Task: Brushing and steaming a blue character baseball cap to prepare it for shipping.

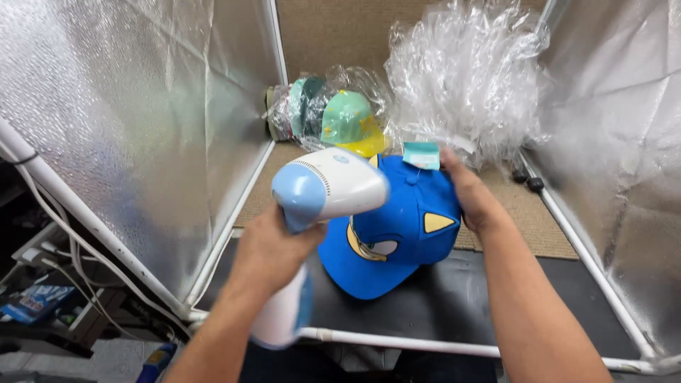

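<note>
My left hand (268, 250) grips a white and light-blue handheld steamer (328, 186) by its handle, with the head aimed right at a bright blue cap (404, 234). The cap has yellow ear patches and a cartoon face, and its brim points down toward me. My right hand (469, 195) holds the cap at its back upper edge, next to a small teal tag (421, 154). The cap stands tilted over a black mat (454, 298).
A stack of caps in clear plastic (330, 117), the front one green with a yellow brim, lies at the back. Crumpled clear plastic bags (464, 78) pile at the back right. Silver reflective walls on white pipe framing (234, 220) enclose the space. Cables (64, 241) and clutter sit outside, left.
</note>
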